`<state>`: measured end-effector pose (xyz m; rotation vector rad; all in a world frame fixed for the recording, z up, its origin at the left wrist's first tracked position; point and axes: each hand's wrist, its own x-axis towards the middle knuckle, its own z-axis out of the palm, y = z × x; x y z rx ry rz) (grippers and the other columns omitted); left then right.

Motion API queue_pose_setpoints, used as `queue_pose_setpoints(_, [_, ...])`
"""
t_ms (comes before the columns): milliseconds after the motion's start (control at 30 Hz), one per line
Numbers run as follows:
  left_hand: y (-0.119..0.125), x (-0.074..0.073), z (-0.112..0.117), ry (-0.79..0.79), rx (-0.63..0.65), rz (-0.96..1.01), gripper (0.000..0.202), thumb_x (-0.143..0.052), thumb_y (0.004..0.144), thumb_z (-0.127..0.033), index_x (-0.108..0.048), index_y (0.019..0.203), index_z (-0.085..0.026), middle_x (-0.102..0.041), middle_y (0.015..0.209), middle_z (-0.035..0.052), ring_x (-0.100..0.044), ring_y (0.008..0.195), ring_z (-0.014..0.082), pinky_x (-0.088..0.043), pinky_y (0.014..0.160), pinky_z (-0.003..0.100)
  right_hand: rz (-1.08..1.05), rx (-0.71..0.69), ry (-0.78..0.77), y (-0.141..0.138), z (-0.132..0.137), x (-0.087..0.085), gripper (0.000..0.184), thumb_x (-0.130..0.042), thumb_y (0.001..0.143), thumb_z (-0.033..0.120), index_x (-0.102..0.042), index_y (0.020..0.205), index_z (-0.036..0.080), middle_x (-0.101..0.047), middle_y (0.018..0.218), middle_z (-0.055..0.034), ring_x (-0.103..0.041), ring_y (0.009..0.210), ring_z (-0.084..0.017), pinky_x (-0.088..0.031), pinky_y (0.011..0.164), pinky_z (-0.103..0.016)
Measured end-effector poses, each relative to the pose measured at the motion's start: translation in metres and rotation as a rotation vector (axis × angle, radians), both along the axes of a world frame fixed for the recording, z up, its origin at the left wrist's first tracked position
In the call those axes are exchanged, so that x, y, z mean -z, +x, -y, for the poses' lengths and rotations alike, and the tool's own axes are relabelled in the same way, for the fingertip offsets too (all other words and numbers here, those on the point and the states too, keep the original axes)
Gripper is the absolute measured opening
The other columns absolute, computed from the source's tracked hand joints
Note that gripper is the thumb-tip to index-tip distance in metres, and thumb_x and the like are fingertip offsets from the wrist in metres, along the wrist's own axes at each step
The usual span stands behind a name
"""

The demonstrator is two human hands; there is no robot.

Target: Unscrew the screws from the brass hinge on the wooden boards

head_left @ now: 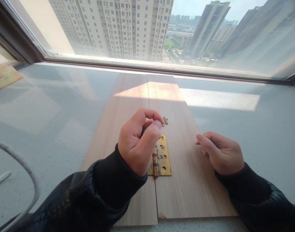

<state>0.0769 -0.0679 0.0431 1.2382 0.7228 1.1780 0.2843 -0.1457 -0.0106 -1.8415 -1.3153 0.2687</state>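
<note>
My left hand (140, 141) is closed above the brass hinge (165, 156), its thumb and index finger pinched together. A bit of something dark shows in the curl of its fingers, too little to name. The hinge lies across the seam of two pale wooden boards; my left hand covers most of its left leaf. Just past my left fingertips is a small heap of screws (165, 121) on the right board (183, 180). My right hand (223, 153) is closed at that board's right edge, thumb against curled fingers. Whether it holds something small is hidden.
The left board (135, 212) lies alongside the right one on a pale speckled sill (270, 141). A white cable (32, 180) loops at the left. A yellowish packet (4, 77) lies at the far left, and a window frame (137, 66) runs along the back.
</note>
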Motion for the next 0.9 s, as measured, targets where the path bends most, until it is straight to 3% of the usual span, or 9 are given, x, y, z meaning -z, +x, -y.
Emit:
queue_pose_setpoints(133, [-0.006, -0.001, -0.026, -0.162, 0.428, 0.084, 0.01, -0.047, 0.067, -0.015, -0.051, 0.058, -0.018, -0.026, 0.037, -0.0087, -0.017, 0.036, 0.0038, -0.012, 0.04, 0.021, 0.014, 0.001, -0.001, -0.001, 0.0, -0.001, 0.039, -0.056, 0.084, 0.047, -0.058, 0.055, 0.021, -0.042, 0.043, 0.0043, -0.038, 0.042, -0.011, -0.032, 0.046, -0.027])
queue_pose_setpoints(200, [-0.008, 0.0, -0.033, -0.198, 0.489, 0.069, 0.008, -0.046, 0.065, -0.014, -0.05, 0.06, -0.019, -0.027, 0.036, -0.009, -0.02, 0.034, 0.0048, -0.017, 0.039, 0.021, 0.016, 0.001, 0.003, -0.001, 0.0, -0.001, 0.039, -0.056, 0.084, 0.047, -0.057, 0.055, 0.021, -0.042, 0.043, 0.0043, -0.038, 0.043, -0.011, -0.032, 0.046, -0.027])
queue_pose_setpoints(333, [-0.006, 0.004, -0.015, 0.05, -0.247, -0.11, 0.006, -0.056, 0.072, -0.013, -0.055, 0.072, -0.018, -0.053, 0.058, -0.0027, -0.049, 0.055, 0.0094, -0.039, 0.052, 0.023, 0.018, -0.005, 0.011, 0.0, 0.0, 0.0, 0.039, -0.056, 0.084, 0.046, -0.056, 0.054, 0.021, -0.043, 0.043, 0.0039, -0.039, 0.043, -0.011, -0.033, 0.047, -0.028])
queue_pose_setpoints(400, [-0.003, 0.003, 0.0, 0.082, -0.296, -0.168, 0.004, -0.058, 0.075, -0.017, -0.058, 0.079, -0.019, -0.056, 0.063, -0.0023, -0.05, 0.056, 0.0094, -0.039, 0.051, 0.023, 0.02, -0.007, 0.008, 0.0, 0.0, 0.0, 0.039, -0.056, 0.084, 0.046, -0.057, 0.055, 0.021, -0.042, 0.043, 0.0041, -0.038, 0.043, -0.011, -0.033, 0.046, -0.028])
queue_pose_setpoints(500, [0.001, -0.002, 0.005, 0.012, -0.045, -0.146, 0.005, -0.053, 0.072, -0.016, -0.056, 0.07, -0.019, -0.045, 0.048, -0.0062, -0.037, 0.042, 0.0062, -0.03, 0.042, 0.022, 0.029, -0.004, 0.001, 0.0, 0.0, -0.001, 0.038, -0.055, 0.084, 0.046, -0.058, 0.055, 0.021, -0.042, 0.043, 0.0042, -0.038, 0.042, -0.011, -0.032, 0.045, -0.028])
queue_pose_setpoints(633, [0.002, -0.007, -0.023, -0.088, 0.396, -0.093, 0.006, -0.047, 0.058, -0.014, -0.05, 0.053, -0.017, -0.033, 0.038, -0.0074, -0.023, 0.036, 0.0034, -0.016, 0.039, 0.02, 0.041, -0.007, 0.008, -0.001, 0.0, -0.002, 0.039, -0.055, 0.084, 0.047, -0.057, 0.055, 0.021, -0.043, 0.043, 0.0041, -0.038, 0.042, -0.01, -0.032, 0.045, -0.028])
queue_pose_setpoints(733, [0.0, -0.006, -0.036, -0.221, 0.496, -0.023, 0.002, -0.048, 0.061, -0.017, -0.048, 0.06, -0.019, -0.028, 0.039, -0.0086, -0.021, 0.036, 0.005, -0.017, 0.039, 0.02, 0.044, -0.01, 0.02, -0.002, 0.0, -0.002, 0.039, -0.055, 0.084, 0.047, -0.057, 0.054, 0.021, -0.043, 0.043, 0.0041, -0.038, 0.042, -0.011, -0.033, 0.046, -0.028])
queue_pose_setpoints(867, [-0.003, -0.001, -0.016, 0.05, -0.097, -0.166, 0.003, -0.055, 0.073, -0.019, -0.057, 0.071, -0.018, -0.054, 0.06, -0.0009, -0.049, 0.058, 0.0108, -0.038, 0.053, 0.024, 0.047, -0.012, 0.016, -0.001, 0.0, -0.001, 0.038, -0.056, 0.084, 0.045, -0.056, 0.055, 0.021, -0.042, 0.043, 0.0043, -0.039, 0.042, -0.011, -0.033, 0.046, -0.028])
queue_pose_setpoints(900, [-0.003, -0.001, -0.008, 0.047, -0.151, -0.163, 0.006, -0.054, 0.076, -0.019, -0.059, 0.075, -0.018, -0.057, 0.063, -0.0004, -0.051, 0.061, 0.0113, -0.039, 0.054, 0.024, 0.049, -0.013, 0.013, -0.001, 0.0, -0.001, 0.038, -0.056, 0.084, 0.045, -0.056, 0.055, 0.021, -0.043, 0.043, 0.0043, -0.039, 0.043, -0.011, -0.033, 0.047, -0.028])
